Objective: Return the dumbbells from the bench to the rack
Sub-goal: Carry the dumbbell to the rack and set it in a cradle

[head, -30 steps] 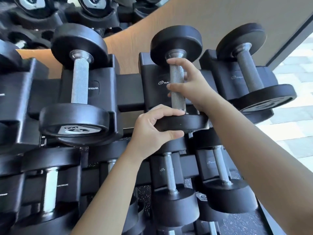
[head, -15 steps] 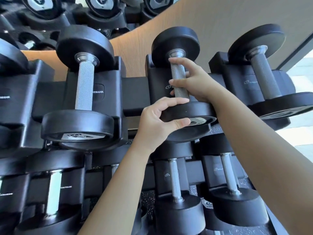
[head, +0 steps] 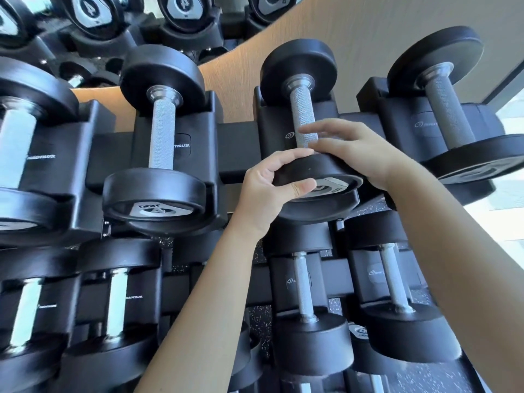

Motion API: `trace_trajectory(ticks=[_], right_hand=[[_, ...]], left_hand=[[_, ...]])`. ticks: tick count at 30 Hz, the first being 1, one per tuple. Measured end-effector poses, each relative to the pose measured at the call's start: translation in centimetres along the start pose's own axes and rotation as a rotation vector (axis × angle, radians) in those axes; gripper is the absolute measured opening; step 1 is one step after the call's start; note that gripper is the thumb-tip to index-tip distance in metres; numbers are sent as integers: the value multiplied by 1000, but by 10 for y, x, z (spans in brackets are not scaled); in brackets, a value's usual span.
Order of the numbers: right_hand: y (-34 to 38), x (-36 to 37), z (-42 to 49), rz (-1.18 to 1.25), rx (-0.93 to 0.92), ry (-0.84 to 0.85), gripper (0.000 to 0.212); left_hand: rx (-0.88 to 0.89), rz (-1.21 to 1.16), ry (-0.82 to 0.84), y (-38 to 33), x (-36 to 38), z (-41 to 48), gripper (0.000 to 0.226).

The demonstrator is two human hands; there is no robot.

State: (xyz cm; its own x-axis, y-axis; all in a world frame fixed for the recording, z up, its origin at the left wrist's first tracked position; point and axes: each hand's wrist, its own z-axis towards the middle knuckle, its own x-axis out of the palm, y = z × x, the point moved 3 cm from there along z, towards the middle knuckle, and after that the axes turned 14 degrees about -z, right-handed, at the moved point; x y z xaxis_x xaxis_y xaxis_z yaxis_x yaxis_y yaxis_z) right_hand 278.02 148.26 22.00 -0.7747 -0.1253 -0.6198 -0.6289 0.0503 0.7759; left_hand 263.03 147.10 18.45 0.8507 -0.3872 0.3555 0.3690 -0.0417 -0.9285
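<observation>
Dumbbell in rack at 1 o'clock, your left hand gripping its near end, your right hand straight-fingered, holding nothing.

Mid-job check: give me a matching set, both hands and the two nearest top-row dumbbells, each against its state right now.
Things:
1. left hand
2. right hand
3. middle dumbbell
4. dumbbell marked 4

States:
A. on the rack, untouched
B. fingers straight, gripping nothing
C. on the rack, one end gripped
D. grips the end of a dumbbell

Pairs: 1-D, 2-B, 3-C, 4-A
</observation>
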Motion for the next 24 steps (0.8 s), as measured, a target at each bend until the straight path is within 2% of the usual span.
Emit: trace_trajectory(ticks=[7, 14, 18, 24], right_hand=[[-13, 2, -44, 160, -93, -181, 18], [-28, 5, -62, 35, -153, -221, 42], [-41, 14, -64, 139, -91, -256, 46], [-45, 13, -58, 180, -10, -328, 42]], left_hand=[[14, -34, -17, 4, 1, -2, 40], [55, 137, -30, 1, -2, -3, 43], [102, 241, -25, 0, -2, -5, 40], [13, 31, -66, 8, -3, -7, 36]])
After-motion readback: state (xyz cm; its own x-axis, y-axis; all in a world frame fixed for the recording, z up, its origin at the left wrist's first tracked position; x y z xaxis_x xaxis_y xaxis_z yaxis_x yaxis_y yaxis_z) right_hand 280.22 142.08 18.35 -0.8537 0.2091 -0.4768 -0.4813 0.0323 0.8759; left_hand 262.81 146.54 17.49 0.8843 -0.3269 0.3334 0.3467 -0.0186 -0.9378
